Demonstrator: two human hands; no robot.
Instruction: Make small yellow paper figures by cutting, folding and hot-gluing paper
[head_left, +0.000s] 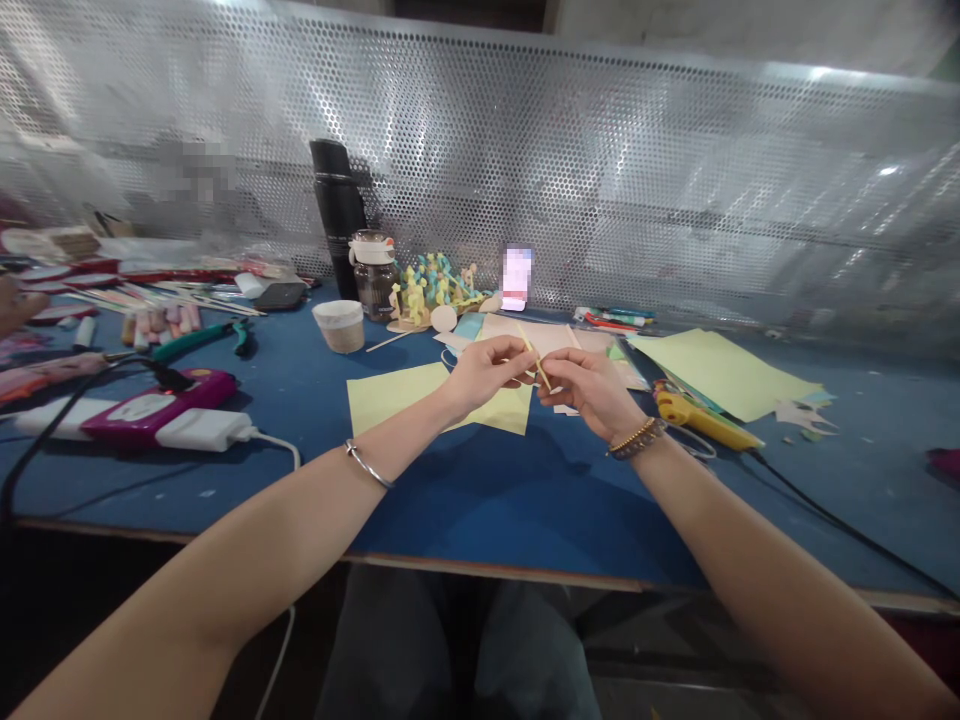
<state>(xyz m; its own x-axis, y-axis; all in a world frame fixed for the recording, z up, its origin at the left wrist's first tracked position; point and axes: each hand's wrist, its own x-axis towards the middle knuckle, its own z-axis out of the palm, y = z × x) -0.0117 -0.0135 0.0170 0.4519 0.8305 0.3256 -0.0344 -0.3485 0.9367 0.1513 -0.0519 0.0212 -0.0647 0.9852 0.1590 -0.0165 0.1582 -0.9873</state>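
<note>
While the left hand [491, 374] is pinching a thin yellow strip [544, 379] between thumb and fingers in the head view, the right hand [592, 388] is bringing its own thumb and fingertips together on the strip's lower end. Both hands are leaving hardly any gap between thumb and forefinger, and the strip is slanting between them, above the blue tabletop [465, 510]. Beneath the left wrist a pale yellow sheet [386, 402] is lying flat, and behind the hands a pale pink sheet [555, 335] is spreading out. To the right of the right hand, a yellow glue gun [709, 422] is resting near some yellow-green paper [724, 370]. Beyond the hands, a phone [516, 275] is standing lit against the perforated metal panel [465, 130]. To its left, small yellow and blue paper pieces [431, 288] are clustering beside a lidded bottle [373, 278], with a black flask [337, 210] standing just behind and a cup [341, 330] in front. Farther left, pliers [196, 341] are lying near a purple power strip [154, 410], and another person's hand [16, 305] is showing at the edge.
</note>
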